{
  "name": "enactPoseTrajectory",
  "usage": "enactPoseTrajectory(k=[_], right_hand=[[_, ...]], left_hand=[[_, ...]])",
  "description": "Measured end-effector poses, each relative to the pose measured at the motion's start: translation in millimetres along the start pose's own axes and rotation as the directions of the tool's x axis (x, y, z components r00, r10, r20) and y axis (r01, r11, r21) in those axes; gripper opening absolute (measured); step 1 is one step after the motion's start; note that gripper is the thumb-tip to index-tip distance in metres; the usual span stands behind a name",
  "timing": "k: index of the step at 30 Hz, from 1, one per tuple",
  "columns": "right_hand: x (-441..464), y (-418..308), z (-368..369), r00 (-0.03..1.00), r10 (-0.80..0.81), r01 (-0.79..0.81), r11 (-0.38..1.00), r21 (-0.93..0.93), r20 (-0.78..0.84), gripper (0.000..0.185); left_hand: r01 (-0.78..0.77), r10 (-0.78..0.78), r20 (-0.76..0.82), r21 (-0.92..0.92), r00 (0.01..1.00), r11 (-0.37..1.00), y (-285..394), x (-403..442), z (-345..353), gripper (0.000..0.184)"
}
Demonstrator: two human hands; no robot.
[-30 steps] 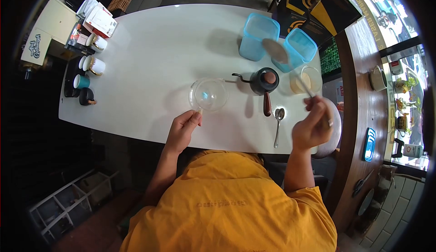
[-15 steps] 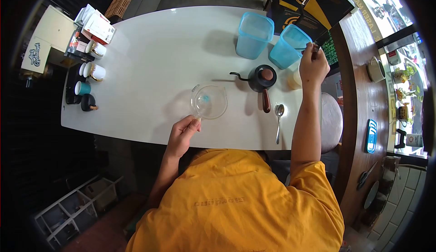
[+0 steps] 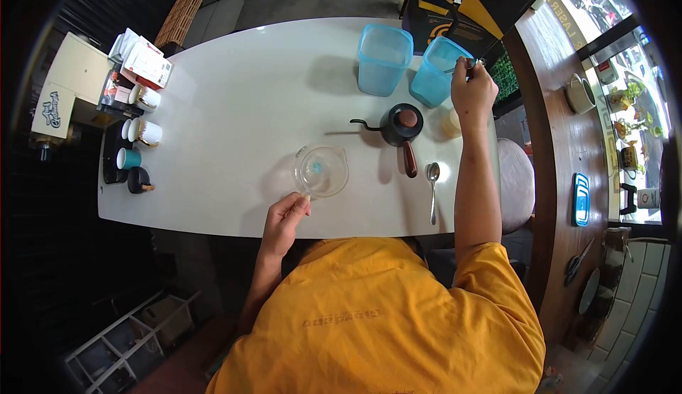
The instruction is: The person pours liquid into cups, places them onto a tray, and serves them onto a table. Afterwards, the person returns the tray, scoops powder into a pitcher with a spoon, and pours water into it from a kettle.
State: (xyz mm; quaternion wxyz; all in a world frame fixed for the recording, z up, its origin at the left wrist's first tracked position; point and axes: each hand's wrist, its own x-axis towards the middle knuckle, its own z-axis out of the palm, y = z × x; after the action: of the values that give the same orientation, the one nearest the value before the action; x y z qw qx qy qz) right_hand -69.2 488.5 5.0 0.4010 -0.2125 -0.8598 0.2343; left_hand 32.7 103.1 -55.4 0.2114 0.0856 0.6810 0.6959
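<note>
My left hand (image 3: 285, 218) is closed round the handle of a clear glass measuring jug (image 3: 321, 172) near the front edge of the table, with a small blue patch showing through it. At the back right, my right hand (image 3: 474, 93) pinches a thin metal utensil (image 3: 450, 71) over the rim of a blue plastic container (image 3: 430, 84); its lower end is hard to make out. Another blue container (image 3: 384, 64) stands to the left. Between my hands are a black gooseneck kettle (image 3: 402, 124) with a wooden handle and a metal spoon (image 3: 432, 192) lying flat.
A pale cup (image 3: 452, 123) sits partly behind my right forearm. White cups (image 3: 148, 133), a teal cup (image 3: 128, 158) and papers (image 3: 147, 62) line the table's left end. Black boxes (image 3: 490, 7) stand at the back right. A wooden ledge (image 3: 553, 138) runs along the right, beside a stool (image 3: 515, 184).
The view has shifted slightly, so the table and its items sit a little lower and further left. My right hand stays at the blue container, and my left keeps the jug.
</note>
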Motion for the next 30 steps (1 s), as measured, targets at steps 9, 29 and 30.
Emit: enactPoseTrajectory(k=[9, 29, 30], right_hand=[[2, 4, 6, 1.0, -0.001, 0.002, 0.998, -0.059, 0.009, 0.03], [4, 6, -72, 0.951, 0.253, -0.13, 0.848, 0.514, -0.177, 0.021], [2, 2, -76, 0.952, 0.253, -0.131, 0.848, 0.513, -0.175, 0.021]], left_hand=[[0.017, -0.017, -0.003, -0.015, 1.0, 1.0, 2, -2, 0, 0.029], [0.05, -0.058, -0.073, -0.11, 0.996, 0.993, -1, 6, 1, 0.035], [0.064, -0.072, -0.067, -0.103, 0.995, 0.993, 3, 7, 2, 0.034]])
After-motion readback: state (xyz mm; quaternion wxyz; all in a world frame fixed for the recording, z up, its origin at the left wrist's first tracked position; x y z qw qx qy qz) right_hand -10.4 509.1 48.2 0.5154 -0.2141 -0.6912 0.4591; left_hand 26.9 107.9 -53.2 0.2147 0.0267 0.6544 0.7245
